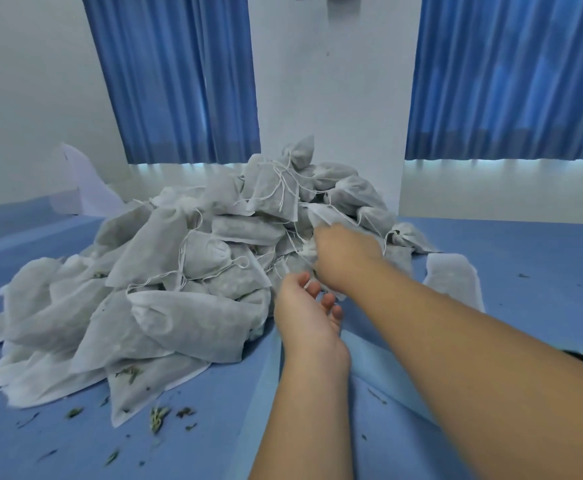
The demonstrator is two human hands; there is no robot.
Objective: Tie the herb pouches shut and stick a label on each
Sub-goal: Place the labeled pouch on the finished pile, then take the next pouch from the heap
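A big heap of white gauzy herb pouches point(179, 271) with thin white drawstrings lies on the blue-covered table point(525, 258). My right hand point(343, 258) reaches into the right side of the heap, and its fingers are buried among the pouches and strings, gripping a pouch point(324, 216) there. My left hand point(303, 310) hovers palm-up just in front of the heap, fingers loosely curled with nothing in it. One flat pouch point(454, 277) lies apart on the right of the heap. No labels are in view.
Loose bits of dried herb point(158, 415) are scattered on the cloth in front of the heap. A white sheet point(89, 188) leans at the back left. Blue curtains point(179, 77) and a white wall stand behind the table.
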